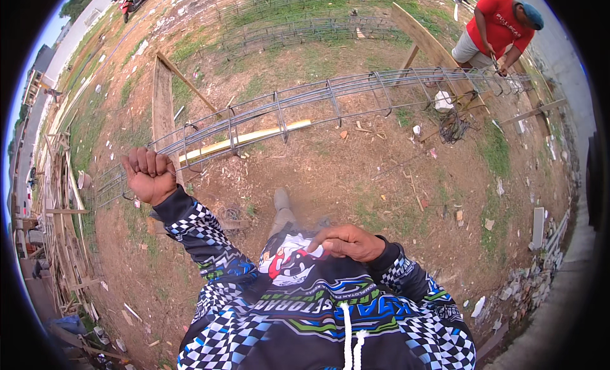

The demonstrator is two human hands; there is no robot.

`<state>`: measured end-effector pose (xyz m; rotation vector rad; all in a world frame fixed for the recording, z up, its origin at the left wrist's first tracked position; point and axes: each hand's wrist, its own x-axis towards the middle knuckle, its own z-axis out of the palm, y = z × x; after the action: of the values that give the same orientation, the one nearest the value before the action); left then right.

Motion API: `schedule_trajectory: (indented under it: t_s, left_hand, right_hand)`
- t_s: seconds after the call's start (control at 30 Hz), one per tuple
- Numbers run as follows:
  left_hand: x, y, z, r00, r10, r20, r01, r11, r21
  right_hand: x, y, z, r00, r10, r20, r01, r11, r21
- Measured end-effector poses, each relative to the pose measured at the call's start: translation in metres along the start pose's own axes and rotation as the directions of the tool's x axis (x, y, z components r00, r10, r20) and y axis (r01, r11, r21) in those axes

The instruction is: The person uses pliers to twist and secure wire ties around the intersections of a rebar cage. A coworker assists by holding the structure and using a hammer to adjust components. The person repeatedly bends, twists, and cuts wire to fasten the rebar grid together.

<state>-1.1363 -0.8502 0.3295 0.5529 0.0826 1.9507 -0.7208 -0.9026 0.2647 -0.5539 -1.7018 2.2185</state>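
My left hand is raised in a closed fist at the near left end of a long steel rebar cage; whether it grips a bar I cannot tell. The cage runs across bare dirt from lower left to upper right. My right hand lies against my chest on the patterned jersey, fingers curled, with nothing visible in it. At the cage's far right end a person in a red shirt bends over the bars with both hands on them.
A yellow plank lies under the cage. Wooden boards and a leaning plank stand nearby. More rebar cages lie on the grass behind. A coil of wire, rubble, stacked timber and a motorbike ring the area.
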Motion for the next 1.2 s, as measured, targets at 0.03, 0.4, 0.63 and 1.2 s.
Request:
schedule_trajectory:
  t_s: [0.03,0.4,0.63,1.2]
  left_hand:
    - [0.010,-0.007,-0.002,1.000,-0.027,0.007,0.027,1.000,-0.008]
    - [0.104,-0.151,-0.025,0.900,-0.433,0.057,0.434,0.901,0.007]
    - [0.104,-0.253,-0.023,0.886,-0.411,-0.213,0.451,0.869,0.202]
    - [0.071,-0.448,0.071,0.331,-0.943,0.037,0.937,0.333,0.104]
  right_hand:
    - [-0.003,-0.002,0.005,0.999,0.026,0.030,-0.030,0.992,0.123]
    - [0.011,0.021,-0.064,0.898,0.118,-0.424,-0.268,0.911,-0.314]
    - [0.078,0.015,-0.057,0.545,-0.135,-0.827,-0.387,0.835,-0.391]
    - [-0.053,0.015,-0.016,0.162,-0.007,-0.987,0.351,0.935,0.051]
